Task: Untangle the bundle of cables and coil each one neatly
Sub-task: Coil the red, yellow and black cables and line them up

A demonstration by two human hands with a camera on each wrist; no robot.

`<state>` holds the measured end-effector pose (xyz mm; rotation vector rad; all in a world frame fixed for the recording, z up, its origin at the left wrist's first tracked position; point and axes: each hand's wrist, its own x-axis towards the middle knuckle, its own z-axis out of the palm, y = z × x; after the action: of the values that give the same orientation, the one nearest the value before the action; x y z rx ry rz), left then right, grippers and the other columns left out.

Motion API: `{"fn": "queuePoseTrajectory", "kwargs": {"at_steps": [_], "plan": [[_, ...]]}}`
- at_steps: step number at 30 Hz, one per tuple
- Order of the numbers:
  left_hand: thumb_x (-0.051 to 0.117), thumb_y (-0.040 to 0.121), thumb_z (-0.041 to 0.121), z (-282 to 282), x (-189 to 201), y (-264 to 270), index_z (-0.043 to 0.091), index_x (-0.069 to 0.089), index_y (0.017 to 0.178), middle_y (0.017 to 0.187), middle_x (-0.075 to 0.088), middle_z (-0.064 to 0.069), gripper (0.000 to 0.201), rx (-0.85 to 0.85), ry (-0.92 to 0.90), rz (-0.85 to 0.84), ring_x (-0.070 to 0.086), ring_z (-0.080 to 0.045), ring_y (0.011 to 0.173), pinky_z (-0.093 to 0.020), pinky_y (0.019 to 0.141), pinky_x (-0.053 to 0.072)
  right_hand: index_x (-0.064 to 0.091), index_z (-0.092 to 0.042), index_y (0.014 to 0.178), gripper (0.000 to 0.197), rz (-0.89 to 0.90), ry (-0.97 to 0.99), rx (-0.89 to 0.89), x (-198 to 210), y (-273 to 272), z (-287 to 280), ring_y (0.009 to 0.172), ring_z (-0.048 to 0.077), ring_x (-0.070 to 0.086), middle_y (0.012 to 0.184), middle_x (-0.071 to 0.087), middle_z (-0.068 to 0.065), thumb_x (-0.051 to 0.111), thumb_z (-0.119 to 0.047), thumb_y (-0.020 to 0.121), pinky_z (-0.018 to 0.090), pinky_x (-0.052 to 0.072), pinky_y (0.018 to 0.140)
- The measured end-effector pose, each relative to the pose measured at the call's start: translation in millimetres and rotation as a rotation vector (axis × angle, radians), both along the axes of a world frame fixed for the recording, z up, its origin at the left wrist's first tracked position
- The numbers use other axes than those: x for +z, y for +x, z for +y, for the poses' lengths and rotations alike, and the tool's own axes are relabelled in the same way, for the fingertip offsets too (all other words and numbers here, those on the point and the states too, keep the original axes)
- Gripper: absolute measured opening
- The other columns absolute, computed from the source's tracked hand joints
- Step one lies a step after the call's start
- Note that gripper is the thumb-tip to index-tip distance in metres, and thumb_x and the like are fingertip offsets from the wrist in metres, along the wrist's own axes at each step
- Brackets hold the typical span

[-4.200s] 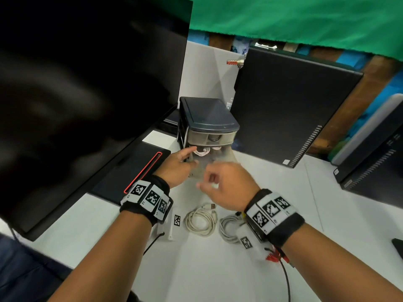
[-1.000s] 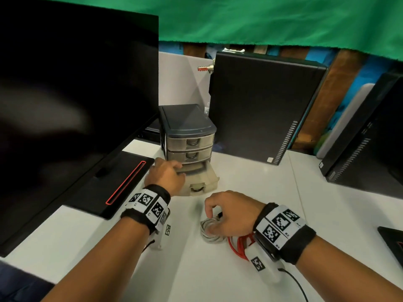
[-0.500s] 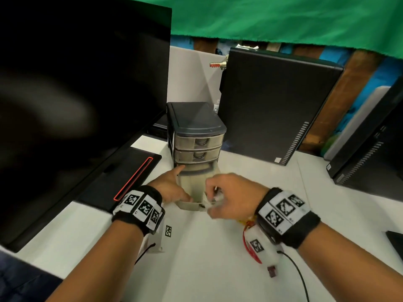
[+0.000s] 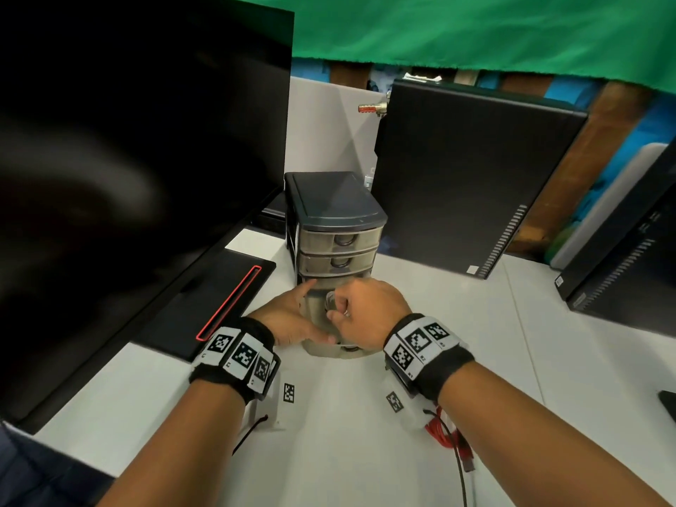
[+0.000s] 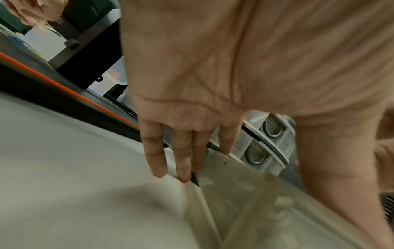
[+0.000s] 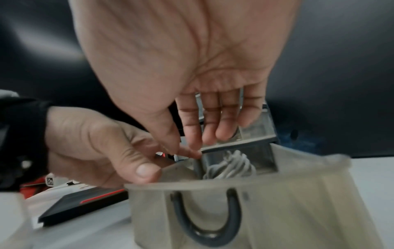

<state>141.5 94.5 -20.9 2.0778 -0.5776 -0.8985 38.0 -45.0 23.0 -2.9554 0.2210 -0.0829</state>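
Observation:
A small grey drawer unit [image 4: 334,199] stands on the white desk with its bottom drawer [image 4: 329,352] pulled out. A coiled grey-white cable [image 6: 231,166] lies at the back of that drawer [image 6: 277,210] and shows as a grey loop [image 4: 331,300] in the head view. My right hand [image 4: 365,312] hovers over it. Its fingers [image 6: 224,124] hang fairly straight just above the coil. My left hand [image 4: 292,318] grips the drawer's left wall, thumb [image 6: 147,171] on the rim and fingers [image 5: 181,168] along the outside. A red cable [image 4: 442,429] lies under my right wrist.
A large dark monitor [image 4: 128,140] fills the left, its black base with a red stripe [image 4: 226,305] beside the drawers. A black computer tower [image 4: 468,177] stands behind the unit and another [image 4: 629,268] at the right. Thin black cords run from both wrists.
My right hand lifted the grey coil off the desk and carried it to the open bottom drawer, where it now lies. My left hand stayed on the drawer.

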Motion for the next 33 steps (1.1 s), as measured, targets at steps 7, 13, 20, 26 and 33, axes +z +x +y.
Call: {"fn": "queuePoseTrajectory", "kwargs": {"at_steps": [7, 13, 20, 26, 33], "plan": [[0.096, 0.056, 0.029, -0.6, -4.5, 3.5, 0.034, 0.011, 0.158, 0.159, 0.034, -0.003, 0.133, 0.007, 0.002, -0.006, 0.032, -0.017, 0.145, -0.026, 0.105, 0.034, 0.071, -0.019, 0.095, 0.015, 0.132, 0.230, 0.035, -6.8, 5.5, -1.0, 0.086, 0.022, 0.064, 0.094, 0.070, 0.003, 0.059, -0.027, 0.092, 0.035, 0.053, 0.079], [0.095, 0.060, 0.027, -1.6, -5.0, 2.0, 0.034, 0.012, 0.158, 0.162, 0.028, -0.002, 0.128, 0.023, -0.014, 0.014, 0.030, -0.017, 0.146, -0.025, 0.100, 0.034, 0.069, -0.022, 0.097, 0.014, -0.009, 0.335, -0.019, 3.3, -10.0, -19.7, 0.091, 0.019, 0.066, 0.096, 0.071, -0.002, 0.060, -0.032, 0.094, 0.039, 0.055, 0.087], [0.095, 0.061, 0.025, -1.0, -2.5, -0.4, 0.035, 0.012, 0.157, 0.163, 0.025, -0.002, 0.127, 0.033, -0.016, 0.009, 0.029, -0.019, 0.146, -0.029, 0.106, 0.034, 0.072, -0.020, 0.082, 0.016, 0.038, 0.333, -0.064, 5.7, -8.1, -40.4, 0.079, 0.015, 0.066, 0.079, 0.070, -0.006, 0.063, -0.030, 0.091, 0.035, 0.057, 0.080], [0.094, 0.063, 0.022, -4.8, -1.3, -0.1, 0.035, 0.013, 0.157, 0.163, 0.025, -0.003, 0.124, 0.028, -0.017, 0.004, 0.029, -0.019, 0.147, -0.033, 0.109, 0.033, 0.060, -0.024, 0.079, 0.023, 0.218, 0.143, -0.231, 25.7, -44.7, -88.6, 0.083, 0.018, 0.062, 0.088, 0.063, -0.006, 0.075, -0.042, 0.079, 0.033, 0.055, 0.077], [0.093, 0.064, 0.022, -6.2, 4.1, -3.3, 0.034, 0.017, 0.157, 0.161, 0.029, -0.001, 0.120, 0.006, -0.019, -0.014, 0.031, -0.019, 0.145, -0.035, 0.108, 0.033, 0.042, -0.023, 0.092, 0.046, 0.493, -0.042, -0.146, -5.8, -72.7, -68.6, 0.084, 0.020, 0.055, 0.092, 0.053, -0.004, 0.078, -0.045, 0.072, 0.029, 0.041, 0.063]]}}
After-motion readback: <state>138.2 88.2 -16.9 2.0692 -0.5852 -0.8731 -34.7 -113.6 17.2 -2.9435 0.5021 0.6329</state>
